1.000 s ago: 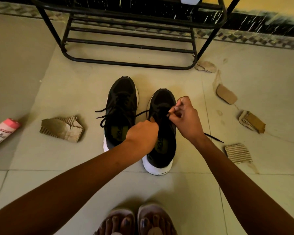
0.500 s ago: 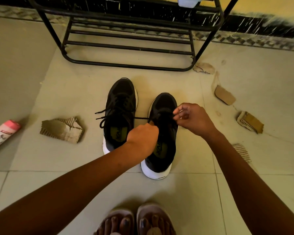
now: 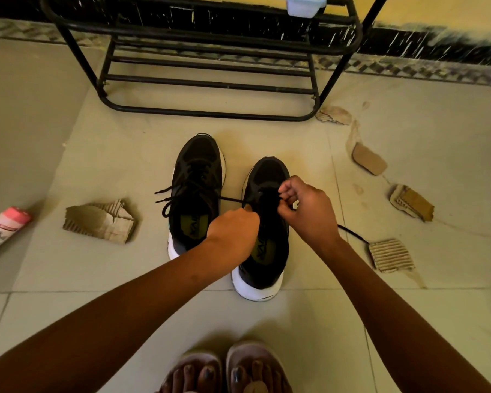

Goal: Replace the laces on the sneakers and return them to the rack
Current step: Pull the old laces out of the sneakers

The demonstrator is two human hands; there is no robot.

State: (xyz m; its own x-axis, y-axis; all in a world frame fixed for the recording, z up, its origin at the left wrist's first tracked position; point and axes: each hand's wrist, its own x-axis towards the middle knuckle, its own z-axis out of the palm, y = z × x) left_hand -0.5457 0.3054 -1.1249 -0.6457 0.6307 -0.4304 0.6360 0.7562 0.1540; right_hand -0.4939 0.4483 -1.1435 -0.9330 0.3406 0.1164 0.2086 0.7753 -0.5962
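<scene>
Two black sneakers with white soles stand side by side on the tiled floor, toes toward the rack. The left sneaker (image 3: 197, 188) is laced, its lace ends hanging off to the left. Over the right sneaker (image 3: 267, 251) both hands work a black lace (image 3: 230, 198). My left hand (image 3: 233, 232) is curled over the shoe's left side and grips the lace. My right hand (image 3: 306, 208) pinches the lace at the eyelets. One lace end (image 3: 352, 235) trails on the floor to the right. The black metal shoe rack (image 3: 210, 80) stands beyond the sneakers.
Torn cardboard pieces lie around: one at the left (image 3: 99, 221), others at the right (image 3: 390, 255), (image 3: 411, 202), (image 3: 369, 158). A pink-capped bottle (image 3: 3, 229) lies at the far left. A pale blue container (image 3: 305, 4) sits on the rack. My sandalled feet (image 3: 224, 370) are at the bottom.
My right hand dropped closer to the right sneaker's eyelets and its wrist turned; the lace end shows again on the floor to the right. My left hand barely moved.
</scene>
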